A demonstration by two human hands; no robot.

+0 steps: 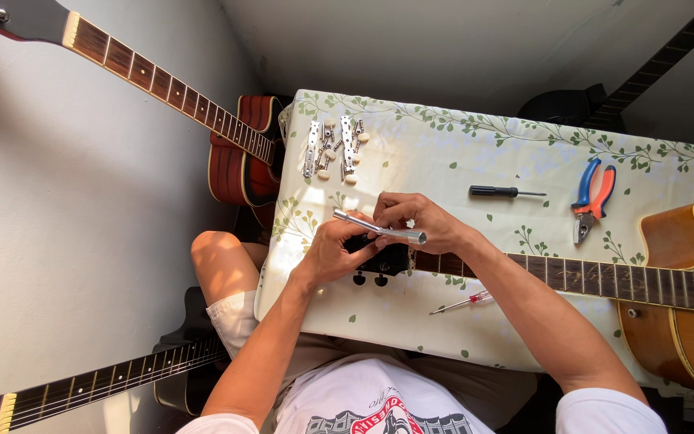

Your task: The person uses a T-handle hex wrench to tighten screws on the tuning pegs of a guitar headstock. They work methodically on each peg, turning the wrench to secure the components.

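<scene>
An acoustic guitar (pixel 684 281) lies across the table with its black headstock (pixel 383 261) under my hands. Both hands hold a silver metal tube (pixel 379 230) level just above the headstock. My left hand (pixel 332 249) grips its left part, and my right hand (pixel 419 221) pinches its right part near the open end. Two black tuner buttons stick out below the headstock, toward the near edge of the table.
The table wears a cream cloth (pixel 443 153) printed with green leaves. On it lie tuner strips with cream buttons (pixel 335 149), a black screwdriver (pixel 504 191), blue-and-orange pliers (pixel 592 197) and a small red-handled screwdriver (pixel 463 302). Other guitars (pixel 238 153) stand at the left.
</scene>
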